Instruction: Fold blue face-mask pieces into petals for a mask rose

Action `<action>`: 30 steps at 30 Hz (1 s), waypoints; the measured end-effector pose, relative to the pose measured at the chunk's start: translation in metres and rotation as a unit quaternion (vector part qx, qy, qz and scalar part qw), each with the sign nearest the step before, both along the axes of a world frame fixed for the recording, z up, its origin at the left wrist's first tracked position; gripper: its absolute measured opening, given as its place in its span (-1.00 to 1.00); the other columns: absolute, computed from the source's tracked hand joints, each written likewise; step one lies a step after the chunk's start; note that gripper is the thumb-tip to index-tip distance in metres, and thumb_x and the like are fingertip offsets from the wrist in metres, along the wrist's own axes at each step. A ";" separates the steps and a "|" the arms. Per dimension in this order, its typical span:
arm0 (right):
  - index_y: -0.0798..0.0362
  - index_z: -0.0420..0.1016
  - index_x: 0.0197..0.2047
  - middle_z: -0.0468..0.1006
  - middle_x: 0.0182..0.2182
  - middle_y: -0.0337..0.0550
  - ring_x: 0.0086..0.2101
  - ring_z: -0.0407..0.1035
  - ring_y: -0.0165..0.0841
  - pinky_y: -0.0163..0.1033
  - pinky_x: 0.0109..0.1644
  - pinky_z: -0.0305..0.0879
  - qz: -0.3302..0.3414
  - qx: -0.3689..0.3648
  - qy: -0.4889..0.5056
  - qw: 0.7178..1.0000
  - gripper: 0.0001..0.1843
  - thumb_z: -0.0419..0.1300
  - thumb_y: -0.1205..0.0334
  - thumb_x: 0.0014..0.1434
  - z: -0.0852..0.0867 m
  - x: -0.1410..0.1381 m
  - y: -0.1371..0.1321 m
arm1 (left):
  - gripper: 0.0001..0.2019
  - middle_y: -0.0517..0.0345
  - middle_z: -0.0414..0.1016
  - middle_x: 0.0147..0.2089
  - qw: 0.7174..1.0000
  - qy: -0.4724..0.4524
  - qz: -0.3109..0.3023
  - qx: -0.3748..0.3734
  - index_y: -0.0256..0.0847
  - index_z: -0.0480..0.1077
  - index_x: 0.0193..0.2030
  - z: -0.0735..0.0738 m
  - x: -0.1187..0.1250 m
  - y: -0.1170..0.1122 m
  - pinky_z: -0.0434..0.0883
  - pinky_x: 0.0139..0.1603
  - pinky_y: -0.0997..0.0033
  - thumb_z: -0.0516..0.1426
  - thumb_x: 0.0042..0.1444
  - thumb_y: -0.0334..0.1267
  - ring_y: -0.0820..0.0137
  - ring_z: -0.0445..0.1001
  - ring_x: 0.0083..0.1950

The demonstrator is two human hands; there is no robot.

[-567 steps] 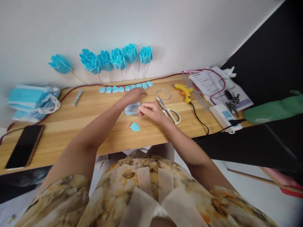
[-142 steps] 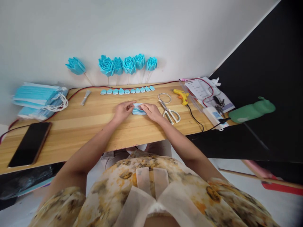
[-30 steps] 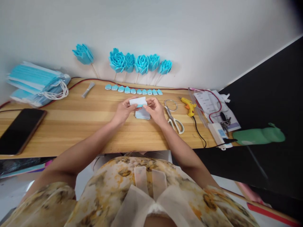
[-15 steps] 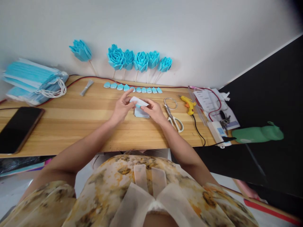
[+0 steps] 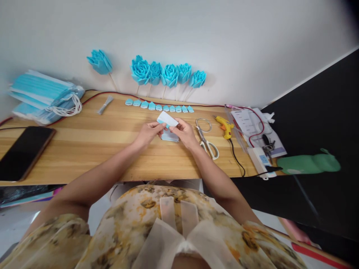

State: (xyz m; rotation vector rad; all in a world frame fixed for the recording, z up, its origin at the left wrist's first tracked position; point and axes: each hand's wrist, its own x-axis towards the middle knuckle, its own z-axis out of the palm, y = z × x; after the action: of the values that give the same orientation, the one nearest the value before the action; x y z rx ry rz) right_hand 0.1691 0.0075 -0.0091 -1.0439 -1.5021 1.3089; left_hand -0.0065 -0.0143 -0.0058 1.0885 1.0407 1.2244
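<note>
Between my two hands is a small piece of mask fabric, white on the upper face with a blue folded strip along its lower edge. My left hand pinches the left end of that edge between thumb and fingers. On the other side, my right hand grips the right end the same way. Just under the held piece, a stack of pale fabric pieces lies on the wooden table. Behind my hands runs a row of several small folded blue petals.
Several blue fabric flowers on sticks lean against the wall. Scissors, a wire ring and a yellow glue gun lie right; a power strip and green bottle beyond. Left are masks and a phone.
My left fingers, spread earlier, have closed in along the piece's lower edge. The piece now shows its white face tilted up to a corner. The whole view has shifted slightly.
</note>
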 end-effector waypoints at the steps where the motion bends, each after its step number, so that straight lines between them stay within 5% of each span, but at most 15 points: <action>1: 0.01 0.53 0.02 0.62 -0.25 -0.22 -0.31 0.43 -0.38 -0.27 -0.20 0.39 0.003 -0.002 0.000 1.000 -0.44 0.40 -0.06 -0.02 -0.001 0.000 0.000 | -0.65 0.16 0.47 -0.54 1.000 0.003 0.000 -0.001 -0.22 0.48 -0.59 0.000 0.000 0.000 0.32 -0.43 0.40 0.34 -0.02 0.01 0.47 0.34 -0.51; 30: 0.00 0.56 0.06 0.65 -0.16 -0.19 -0.27 0.47 -0.34 -0.25 -0.20 0.42 0.036 0.017 -0.029 0.999 -0.44 0.39 -0.05 0.01 -0.003 0.002 0.001 | -0.66 0.16 0.44 -0.55 1.000 -0.001 0.006 0.012 -0.21 0.44 -0.59 0.001 -0.004 0.002 0.34 -0.37 0.38 0.30 0.05 -0.05 0.45 0.38 -0.50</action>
State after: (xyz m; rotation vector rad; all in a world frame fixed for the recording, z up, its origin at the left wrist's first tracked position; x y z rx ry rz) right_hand 0.1712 0.0087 -0.0119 -1.0224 -1.6139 1.3067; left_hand -0.0103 -0.0122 -0.0043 1.1004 1.0339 1.2507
